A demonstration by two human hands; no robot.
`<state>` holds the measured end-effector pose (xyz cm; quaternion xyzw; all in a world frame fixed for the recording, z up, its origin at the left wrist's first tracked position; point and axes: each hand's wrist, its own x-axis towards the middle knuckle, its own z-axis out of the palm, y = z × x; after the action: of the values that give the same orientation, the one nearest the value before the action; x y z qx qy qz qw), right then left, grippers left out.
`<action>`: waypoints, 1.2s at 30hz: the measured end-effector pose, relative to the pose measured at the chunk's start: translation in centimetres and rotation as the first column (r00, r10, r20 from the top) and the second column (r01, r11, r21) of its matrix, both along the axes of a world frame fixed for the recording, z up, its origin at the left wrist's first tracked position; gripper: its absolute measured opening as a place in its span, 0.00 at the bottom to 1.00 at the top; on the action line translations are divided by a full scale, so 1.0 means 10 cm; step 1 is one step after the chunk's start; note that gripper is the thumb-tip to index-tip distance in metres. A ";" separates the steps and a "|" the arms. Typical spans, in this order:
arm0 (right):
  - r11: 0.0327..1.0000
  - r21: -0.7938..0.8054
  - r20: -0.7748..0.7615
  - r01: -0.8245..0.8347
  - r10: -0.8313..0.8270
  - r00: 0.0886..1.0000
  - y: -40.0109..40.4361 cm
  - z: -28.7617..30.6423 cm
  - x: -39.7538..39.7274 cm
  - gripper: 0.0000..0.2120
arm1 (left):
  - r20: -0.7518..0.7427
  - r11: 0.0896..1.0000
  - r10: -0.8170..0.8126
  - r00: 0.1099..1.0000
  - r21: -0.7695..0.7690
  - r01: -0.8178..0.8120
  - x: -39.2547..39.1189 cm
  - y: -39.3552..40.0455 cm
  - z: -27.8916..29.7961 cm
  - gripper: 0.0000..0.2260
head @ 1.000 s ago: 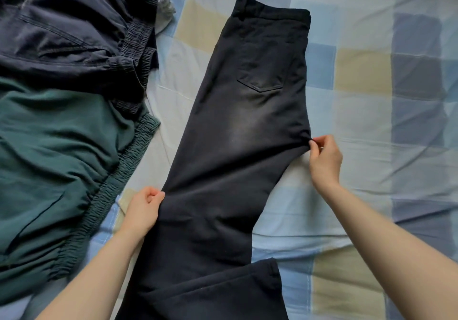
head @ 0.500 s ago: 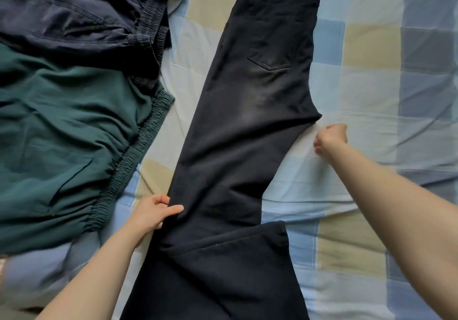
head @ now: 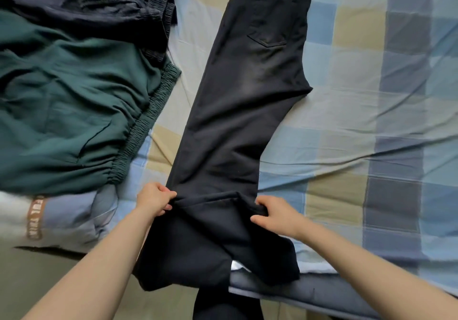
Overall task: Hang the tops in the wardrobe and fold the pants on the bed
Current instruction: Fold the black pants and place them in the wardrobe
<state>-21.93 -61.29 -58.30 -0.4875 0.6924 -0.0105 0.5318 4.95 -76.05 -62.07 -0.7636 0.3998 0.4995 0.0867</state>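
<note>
Your long black cotton pants [head: 238, 111] lie lengthwise on the checked blue, beige and grey bedsheet [head: 359, 111], folded leg over leg with one back pocket facing up and the waistband toward the far end. Your left hand [head: 155, 199] has its fingers curled round the left edge of the legs, and your right hand [head: 277, 214] pinches the right edge with thumb below and fingers over the bunched cloth. Between your hands the fabric is gathered into a ridge, and the hems hang off the near edge of the bed. To the left, a dark green garment with an elastic hem [head: 74, 111] lies beside the pants, with a navy garment with ribbed trim [head: 94, 7] overlapping its far side
</note>
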 end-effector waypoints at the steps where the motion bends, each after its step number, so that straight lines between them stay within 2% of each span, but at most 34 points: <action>1: 1.000 -0.019 0.065 0.019 -0.018 0.998 0.03 0.11 0.14 0.10 | -0.064 0.994 0.055 0.996 0.100 -0.048 0.02 0.06 0.06 0.10; 4: 0.995 -0.062 0.278 0.073 -0.053 0.959 0.22 0.51 0.66 0.09 | -0.221 0.944 0.163 0.961 0.318 -0.087 0.13 0.34 0.28 0.18; 8: 0.985 -0.162 0.391 0.056 0.011 0.920 0.54 0.81 1.34 0.06 | -0.335 0.908 0.283 0.899 0.396 -0.138 0.25 0.82 0.52 0.19; 10: 0.986 -0.152 0.414 0.066 0.003 0.910 0.75 0.88 1.64 0.10 | -0.354 0.899 0.312 0.882 0.409 -0.154 0.35 1.08 0.65 0.20; 14: 0.987 -0.109 0.433 0.119 -0.061 0.899 1.07 0.94 2.12 0.16 | -0.298 0.964 0.166 0.940 0.252 -0.090 0.65 1.42 0.85 0.13; 16: 0.990 -0.077 0.463 0.116 -0.067 0.884 1.19 0.93 2.29 0.19 | -0.295 0.977 0.147 0.944 0.189 -0.093 0.81 1.48 0.88 0.10; 19: 0.993 0.061 0.492 0.099 -0.116 0.863 1.32 0.83 2.44 0.20 | -0.286 0.989 0.082 0.955 0.140 -0.043 1.04 1.50 0.82 0.07; 21: 0.984 0.106 0.422 0.146 -0.177 0.889 1.34 0.70 2.42 0.17 | -0.244 0.996 -0.027 0.969 0.075 0.047 1.16 1.49 0.71 0.04; 22: 0.970 0.101 0.341 0.220 -0.242 0.908 1.34 0.60 2.37 0.15 | -0.210 0.993 -0.099 0.973 0.043 0.111 1.22 1.48 0.65 0.02; 24: 0.894 0.080 0.139 0.440 -0.447 0.884 1.33 0.37 2.16 0.12 | -0.153 0.981 -0.194 0.969 -0.001 0.196 1.30 1.44 0.50 0.03; 27: 0.722 0.081 -0.106 0.688 -0.680 0.726 1.32 0.03 1.76 0.14 | -0.139 0.963 -0.267 0.954 -0.012 0.268 1.39 1.38 0.32 0.03; 28: 0.664 0.112 -0.122 0.739 -0.729 0.673 1.30 -0.06 1.67 0.17 | -0.112 0.950 -0.310 0.944 -0.019 0.310 1.42 1.38 0.26 0.05; 31: 0.531 0.187 -0.040 0.826 -0.836 0.547 1.17 -0.25 1.55 0.28 | 0.034 0.874 -0.476 0.879 -0.087 0.478 1.47 1.34 0.14 0.17; 33: 0.512 0.190 0.020 0.838 -0.855 0.518 1.09 -0.31 1.56 0.22 | 0.075 0.864 -0.484 0.872 -0.118 0.489 1.47 1.31 0.06 0.17; 35: 0.480 0.255 0.078 0.839 -0.875 0.477 1.03 -0.31 1.63 0.13 | 0.021 0.906 -0.411 0.912 -0.098 0.411 1.49 1.31 -0.01 0.11; 36: 0.454 0.299 0.111 0.840 -0.890 0.442 1.02 -0.29 1.66 0.12 | -0.038 0.935 -0.350 0.936 -0.082 0.346 1.52 1.34 -0.03 0.08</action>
<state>-5.29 -51.05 -61.24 -0.0012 0.7676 -0.2741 0.5794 20.14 -62.65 -62.33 -0.6704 0.5489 0.4806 0.1350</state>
